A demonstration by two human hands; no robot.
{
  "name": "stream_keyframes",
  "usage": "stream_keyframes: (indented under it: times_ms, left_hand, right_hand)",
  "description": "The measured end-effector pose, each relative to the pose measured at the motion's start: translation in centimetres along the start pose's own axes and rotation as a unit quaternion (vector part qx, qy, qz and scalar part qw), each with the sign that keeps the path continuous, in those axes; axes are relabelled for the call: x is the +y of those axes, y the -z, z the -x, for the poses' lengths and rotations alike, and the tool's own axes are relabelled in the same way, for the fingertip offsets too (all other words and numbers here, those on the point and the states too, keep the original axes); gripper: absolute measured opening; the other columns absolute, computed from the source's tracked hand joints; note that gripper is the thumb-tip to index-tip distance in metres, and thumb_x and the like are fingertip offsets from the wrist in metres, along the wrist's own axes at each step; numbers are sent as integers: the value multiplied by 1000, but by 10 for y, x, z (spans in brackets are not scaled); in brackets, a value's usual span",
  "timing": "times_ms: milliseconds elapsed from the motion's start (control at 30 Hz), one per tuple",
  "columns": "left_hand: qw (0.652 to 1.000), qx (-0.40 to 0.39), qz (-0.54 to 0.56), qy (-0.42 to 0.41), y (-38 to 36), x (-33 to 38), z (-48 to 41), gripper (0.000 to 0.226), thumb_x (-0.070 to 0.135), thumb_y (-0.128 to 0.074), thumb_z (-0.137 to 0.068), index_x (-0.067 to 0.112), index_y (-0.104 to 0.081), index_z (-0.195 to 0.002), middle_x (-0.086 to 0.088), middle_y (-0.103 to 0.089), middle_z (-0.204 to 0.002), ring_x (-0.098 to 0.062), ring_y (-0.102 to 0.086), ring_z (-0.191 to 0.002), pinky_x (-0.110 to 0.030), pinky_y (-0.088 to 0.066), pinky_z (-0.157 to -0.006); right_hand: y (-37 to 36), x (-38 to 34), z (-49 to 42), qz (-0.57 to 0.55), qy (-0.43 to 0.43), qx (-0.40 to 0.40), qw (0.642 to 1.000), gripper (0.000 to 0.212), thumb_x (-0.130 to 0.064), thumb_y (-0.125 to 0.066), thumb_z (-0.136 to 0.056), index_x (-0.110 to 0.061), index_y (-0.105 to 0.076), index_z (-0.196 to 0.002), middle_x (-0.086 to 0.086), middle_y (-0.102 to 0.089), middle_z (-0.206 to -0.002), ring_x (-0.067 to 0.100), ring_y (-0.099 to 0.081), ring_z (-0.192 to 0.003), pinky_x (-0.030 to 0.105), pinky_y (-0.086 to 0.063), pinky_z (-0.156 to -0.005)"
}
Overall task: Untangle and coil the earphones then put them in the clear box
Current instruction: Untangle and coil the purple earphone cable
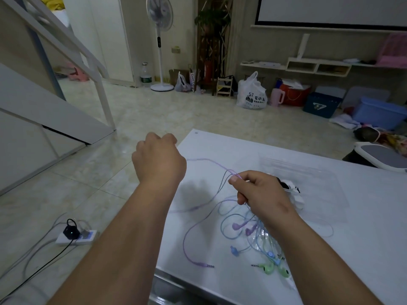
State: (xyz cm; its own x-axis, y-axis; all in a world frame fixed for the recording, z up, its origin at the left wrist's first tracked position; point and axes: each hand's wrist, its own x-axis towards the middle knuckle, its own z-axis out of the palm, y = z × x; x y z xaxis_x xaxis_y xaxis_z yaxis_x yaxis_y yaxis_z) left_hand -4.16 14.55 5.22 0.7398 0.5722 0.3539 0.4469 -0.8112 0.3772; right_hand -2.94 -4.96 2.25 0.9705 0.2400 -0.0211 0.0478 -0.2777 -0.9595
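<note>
Two hands work at a knot of coloured earphones on a white worktop (220, 146). The left hand (158, 159), raised over the worktop's left edge, is closed in a fist on a purple cord (207, 160) that runs into it. The right hand (262, 192) pinches a bunch of the same cord's loops between thumb and forefinger.

Below the right wrist lies the rest of the tangle: the purple earbuds (237, 226), the blue earphones (235, 250) and the green earphones (268, 268). Their leads cross over one another, and all lie on the worktop outside the clear box (319, 172).

That box sits on the worktop just behind the right hand. A white-and-black object (290, 189), partly hidden by the hand, lies at its near left corner; whether it is inside the box cannot be told.

On the floor beyond stand a white carrier bag (252, 93), a red basket (295, 95) and a blue tub (378, 111), their contents too small to make out.
</note>
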Motion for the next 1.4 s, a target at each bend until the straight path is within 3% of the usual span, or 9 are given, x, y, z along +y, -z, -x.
stream_keyframes:
  times_ms: [133,267,467,633,800,1000,1100,1233,1400]
  left_hand:
    - [984,-45,144,-92,1,7,1,49,1,-49,-77,32,-68,-109,4,-57,-118,-16,-54,-105,-28,-45,-85]
    - [901,-247,333,-125,6,19,10,13,19,-63,-87,26,-74,-86,4,-71,-85,-5,-58,-63,-22,-44,-58]
    - [932,-237,231,-147,-1,20,8,14,26,-58,-93,17,-66,-85,2,-65,-77,-11,-56,-62,-23,-36,-53]
    - [967,-31,252,-33,-1,13,-4,18,26,-46,-98,14,-56,-89,5,-55,-75,-22,-53,-77,-33,-39,-63]
    - [983,22,181,30,3,3,-9,15,26,-44,-98,18,-53,-90,4,-54,-82,-20,-48,-75,-31,-31,-60]
    - [993,-106,-32,-37,-2,2,0,39,10,-48,-83,26,-63,-116,-1,-64,-116,-28,-58,-106,-33,-40,-84]
    - [974,-192,100,-72,0,10,4,59,3,-45,-77,36,-59,-124,6,-57,-130,-21,-55,-114,-36,-43,-97]
    - [900,-254,329,-134,4,21,10,34,6,-51,-87,28,-69,-105,9,-68,-112,-5,-61,-102,-20,-47,-83]
    - [908,-296,239,-178,-1,23,11,18,32,-57,-94,20,-67,-85,6,-62,-74,-11,-53,-62,-16,-36,-50]
  right_hand:
    - [-6,2,0,3,4,-9,1000,18,-33,-65,-90,-21,-72,-78,-5,-60,-52,14,-43,-53,29,-37,-55]
    - [-7,3,-2,-23,1,-1,1000,18,-31,-65,-90,-18,-72,-79,-4,-59,-51,8,-39,-44,26,-33,-51]
    - [-2,0,-3,-79,-14,-13,997,19,-22,-63,-90,-10,-71,-77,4,-59,-58,6,-35,-37,21,-26,-41]
    - [6,2,-8,-46,-40,-11,998,15,-9,-59,-78,-8,-62,-63,-2,-53,-53,13,-28,-44,21,-20,-45]
    - [10,7,-9,7,-26,23,999,23,-28,-62,-88,-12,-67,-73,-1,-59,-61,18,-36,-55,27,-28,-50]
    - [8,1,-6,-18,-7,16,1000,23,-28,-55,-96,-14,-68,-82,-6,-48,-48,7,-35,-41,24,-29,-48]
    - [5,2,-5,-2,4,14,1000,23,-28,-57,-95,-14,-69,-81,-8,-44,-46,8,-34,-42,25,-29,-50]
    - [2,2,-5,1,12,8,1000,23,-29,-57,-95,-15,-70,-81,-10,-45,-45,4,-36,-40,23,-30,-50]
    - [5,0,-6,-21,2,14,1000,25,-30,-56,-96,-16,-69,-81,-6,-49,-49,8,-38,-43,24,-31,-48]
